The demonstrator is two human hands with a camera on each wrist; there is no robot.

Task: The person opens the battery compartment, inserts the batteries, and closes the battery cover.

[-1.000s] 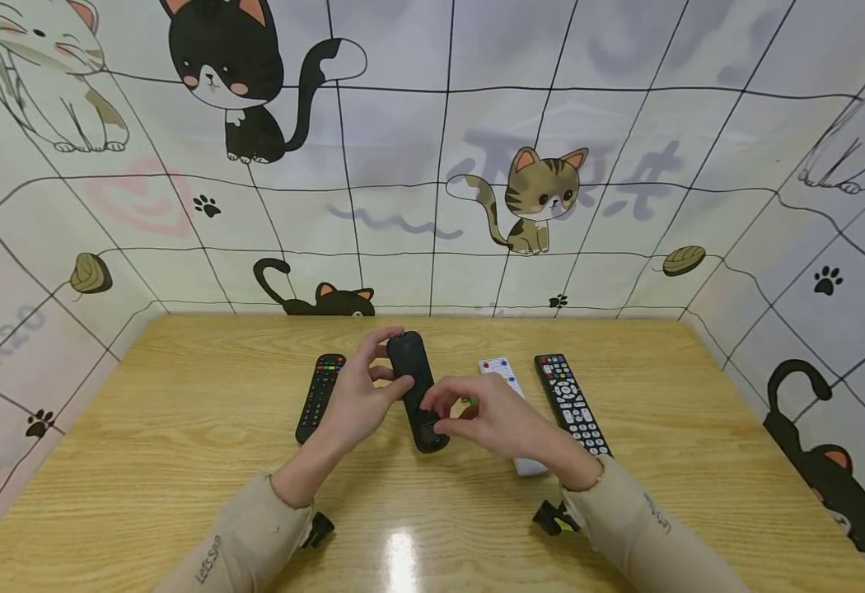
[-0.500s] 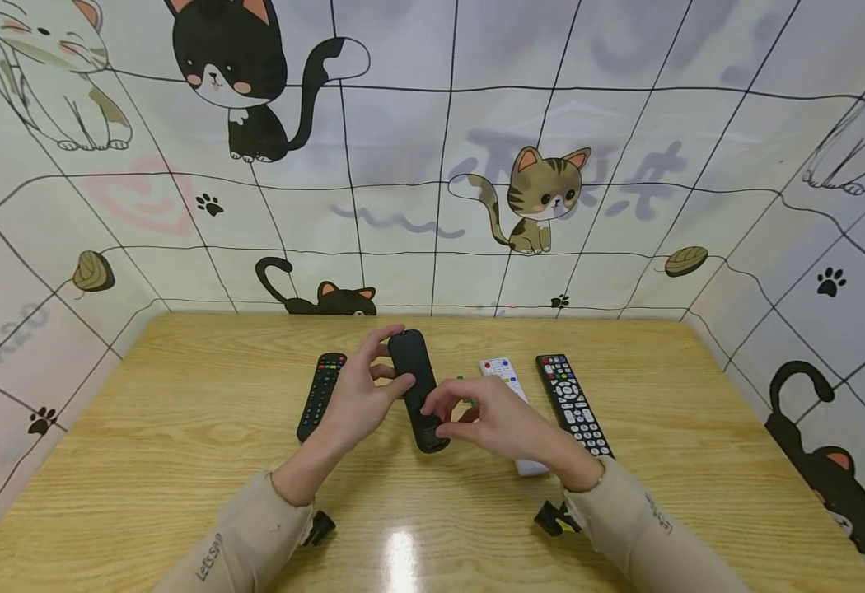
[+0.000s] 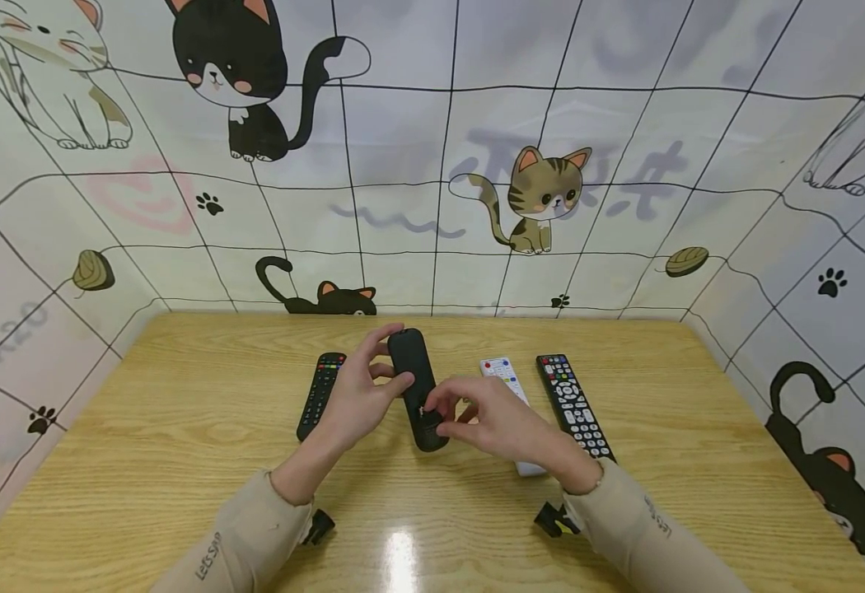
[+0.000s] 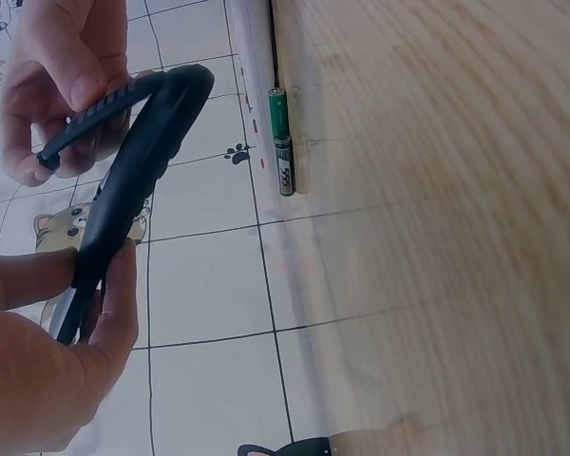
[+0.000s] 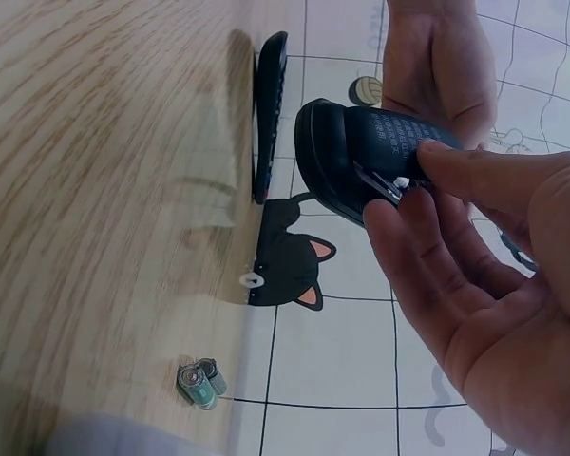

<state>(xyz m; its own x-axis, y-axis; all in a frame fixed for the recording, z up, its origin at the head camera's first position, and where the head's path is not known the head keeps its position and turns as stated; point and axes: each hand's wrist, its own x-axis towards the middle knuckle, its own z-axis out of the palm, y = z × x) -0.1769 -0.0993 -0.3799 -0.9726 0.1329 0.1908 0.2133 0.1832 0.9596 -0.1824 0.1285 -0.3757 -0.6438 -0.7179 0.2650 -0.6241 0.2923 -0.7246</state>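
Observation:
My left hand [image 3: 358, 403] grips the upper part of a black remote control [image 3: 410, 358], raised over the table with its back towards me. At its lower end, my right hand [image 3: 495, 416] pinches the battery cover [image 4: 103, 116] between thumb and fingers. The cover stands tilted off the back, its far end still touching the remote's end in the left wrist view. Metal contacts [image 5: 397, 186] show in the opened compartment in the right wrist view; fingers hide part of it. A pair of green batteries [image 5: 201, 382] lies on the table, hidden in the head view.
A black remote [image 3: 319, 399] lies left of my left hand. To the right are a white remote [image 3: 505, 372], partly under my right forearm, and another black remote [image 3: 572, 399]. The wooden table [image 3: 180, 461] meets a cat-printed cloth wall [image 3: 403, 222] at the back.
The battery cover has tilted up from the remote's back, so an opening now shows beside my right fingertips. My left hand has stayed in place.

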